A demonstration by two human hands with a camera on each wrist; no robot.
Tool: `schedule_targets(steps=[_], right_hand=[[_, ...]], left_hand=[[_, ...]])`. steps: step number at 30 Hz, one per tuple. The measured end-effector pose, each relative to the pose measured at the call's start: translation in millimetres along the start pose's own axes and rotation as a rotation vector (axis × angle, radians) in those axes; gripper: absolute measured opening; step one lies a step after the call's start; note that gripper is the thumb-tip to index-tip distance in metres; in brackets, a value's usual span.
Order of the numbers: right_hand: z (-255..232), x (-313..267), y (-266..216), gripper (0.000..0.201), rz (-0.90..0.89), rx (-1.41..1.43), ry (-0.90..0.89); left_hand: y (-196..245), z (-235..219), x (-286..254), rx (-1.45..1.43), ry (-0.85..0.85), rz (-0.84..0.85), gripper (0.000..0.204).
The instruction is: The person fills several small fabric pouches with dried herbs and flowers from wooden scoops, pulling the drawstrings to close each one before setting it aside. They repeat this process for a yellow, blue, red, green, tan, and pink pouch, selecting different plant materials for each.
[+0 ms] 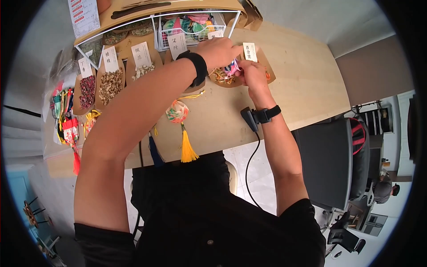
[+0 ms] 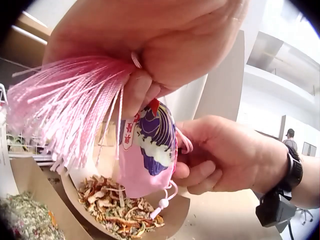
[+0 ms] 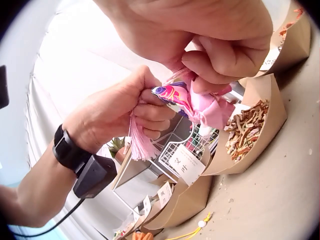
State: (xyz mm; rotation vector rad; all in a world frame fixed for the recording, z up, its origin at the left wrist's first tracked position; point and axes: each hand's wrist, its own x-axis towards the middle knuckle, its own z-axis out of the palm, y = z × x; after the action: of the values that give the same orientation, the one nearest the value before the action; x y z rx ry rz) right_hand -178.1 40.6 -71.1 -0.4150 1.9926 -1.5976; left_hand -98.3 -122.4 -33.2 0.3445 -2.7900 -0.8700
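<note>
A small pink drawstring sachet [image 2: 150, 150] with a printed wave pattern hangs between my two hands, over a paper tray [image 2: 175, 212] of dried shredded herbs [image 2: 115, 205]. My left hand [image 1: 217, 52] grips its tassel end from above, and the long pink tassel [image 2: 70, 110] spills out beside the fingers. From the right, my right hand [image 1: 254, 76] pinches the sachet's side and pink cord with curled fingers. A white bead [image 2: 163, 203] dangles on the cord below the sachet, close over the herbs.
Paper trays of herbs with name cards line the table's back, including red buds [image 1: 87, 91] and brown chips [image 1: 111, 86]. A white wire basket [image 1: 193, 33] stands behind them. Nearer lies a round sachet [image 1: 177, 111] with a yellow tassel; more sachets [image 1: 66, 111] lie far left.
</note>
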Motion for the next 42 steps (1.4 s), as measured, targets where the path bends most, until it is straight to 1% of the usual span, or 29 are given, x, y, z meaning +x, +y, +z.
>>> schedule_targets(steps=[1,4,7,9,10,11,12,14,17,18,20,21,24,27,31,34,37,40,42], right_hand=[[2.7,-0.5,-1.8,0.023,0.002,0.005,0.006],[2.9,-1.7,-6.3,0.021,0.004,0.027,0.025],[6.0,0.8,-7.9,0.022,-0.026,-0.006,0.015],[4.9,-5.1,-11.3,0.023,-0.020,0.012,0.034],[3.5,-5.9,-6.7,0.023,-0.023,-0.025,0.040],[3.8,-2.8,-2.3,0.023,-0.033,-0.061,0.043],[5.1,1.7,-1.7,0.024,-0.050,-0.091,0.048],[4.4,-0.5,-6.1,0.024,-0.041,-0.085,0.040],[-0.5,-1.6,1.7,0.024,-0.017,-0.059,0.014],[-1.0,1.9,3.2,0.024,-0.015,-0.030,0.014],[1.1,-0.3,-2.1,0.025,-0.032,-0.066,0.048],[1.6,-3.0,-2.9,0.025,-0.036,-0.096,0.056],[-2.7,-1.6,0.4,0.025,-0.006,0.032,0.013],[-2.2,-1.2,1.3,0.025,-0.014,-0.043,0.023],[-4.8,-5.5,0.6,0.023,0.022,-0.004,-0.016],[-3.9,1.1,1.8,0.024,0.025,0.064,-0.022],[-1.8,-3.9,-3.1,0.027,0.022,0.054,-0.023],[-6.7,-5.7,-0.5,0.028,0.035,0.078,-0.020],[-4.2,0.0,3.4,0.029,0.012,0.044,-0.026]], left_hand=[[10.1,-15.4,-6.5,-0.070,-0.037,-0.083,0.057],[21.6,-24.2,-6.0,0.022,-0.008,-0.126,0.058],[26.5,-39.2,-11.6,-0.060,-0.064,-0.157,0.058],[23.8,-34.3,-16.6,0.056,-0.065,-0.061,0.058],[18.9,-25.2,-22.0,0.103,-0.065,-0.022,0.057],[13.5,-16.8,-23.3,-0.013,0.026,-0.013,0.057],[7.3,-14.3,-17.2,-0.014,0.016,-0.055,0.057],[21.4,-26.3,-16.3,-0.016,-0.021,-0.128,0.058],[6.2,-9.9,-16.0,-0.034,0.076,-0.060,0.059],[1.0,-8.7,-12.1,-0.004,0.039,-0.074,0.055],[13.7,-15.3,-20.5,0.037,-0.047,-0.102,0.048],[14.5,-12.7,-23.4,0.021,-0.029,-0.092,0.048],[11.3,-15.4,-18.0,0.013,0.028,-0.038,0.048],[1.3,-4.3,-14.1,-0.028,0.035,-0.103,0.049],[3.8,-6.3,-17.7,-0.018,-0.014,-0.142,0.048],[5.9,-13.0,-13.0,0.040,0.025,-0.113,0.049],[7.0,-13.8,-20.2,-0.034,0.038,-0.201,0.062],[9.8,-16.0,-21.9,0.046,0.009,-0.174,0.063],[10.2,-19.8,-26.7,-0.009,0.016,-0.219,0.058]])
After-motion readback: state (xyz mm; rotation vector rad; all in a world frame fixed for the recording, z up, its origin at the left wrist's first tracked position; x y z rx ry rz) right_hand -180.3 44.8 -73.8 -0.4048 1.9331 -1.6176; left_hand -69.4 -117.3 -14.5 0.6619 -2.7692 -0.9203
